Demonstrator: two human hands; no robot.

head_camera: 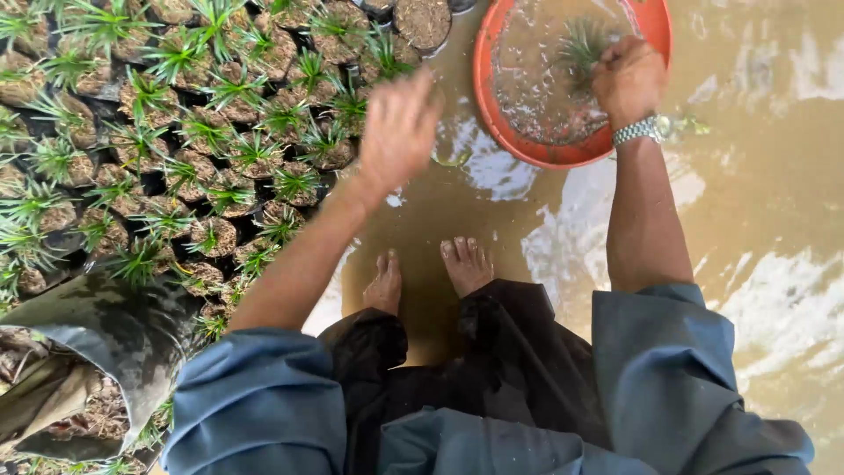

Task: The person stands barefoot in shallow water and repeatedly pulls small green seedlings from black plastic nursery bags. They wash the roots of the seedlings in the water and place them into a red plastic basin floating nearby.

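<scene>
**Desk:** How far along does the potting look, left to right?

**Photographer:** At the left edge of the wet brown ground, a grey-black plastic sack of dark fibrous potting mix (105, 352) lies open. Beside it, the crowded block of small black soil-filled pots with spiky green seedlings (176, 141) fills the upper left corner, so most appear already planted. A few pots near the top edge hold bare soil.

**Desk:** And the hands?

**Photographer:** The person's left hand (397, 130) hangs blurred over the block's right edge, fingers loosely apart, holding nothing. The right hand (628, 81), with a silver metal wristwatch (638, 131), is closed on a small spiky green seedling (582, 44) in the round orange plastic basin of water (536, 151), at the top edge. That seedling seems left to pot. Bare feet (431, 273) stand between.
</scene>
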